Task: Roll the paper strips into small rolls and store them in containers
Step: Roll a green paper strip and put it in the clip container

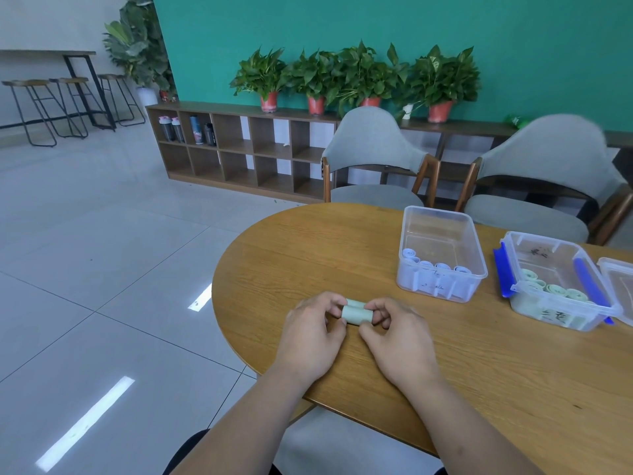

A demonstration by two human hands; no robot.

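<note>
Pinching 1 pale green paper roll [358, 315] from both ends: left hand [310, 332] curled round the left end, right hand [394, 337] curled round the right end, thumbs underneath. Held low over the wooden table [479, 365], near its rounded front edge; touching the top or not, cannot tell. Further back and to the right, well apart from the roll, 2 clear plastic containers, both open. In the left container [428, 286], a row of pale blue rolls [433, 265] along the front wall. In the right container [555, 313], fitted with blue latches [500, 269], a row of green rolls [556, 290]. Behind the table, 2 grey chairs [373, 149].
</note>
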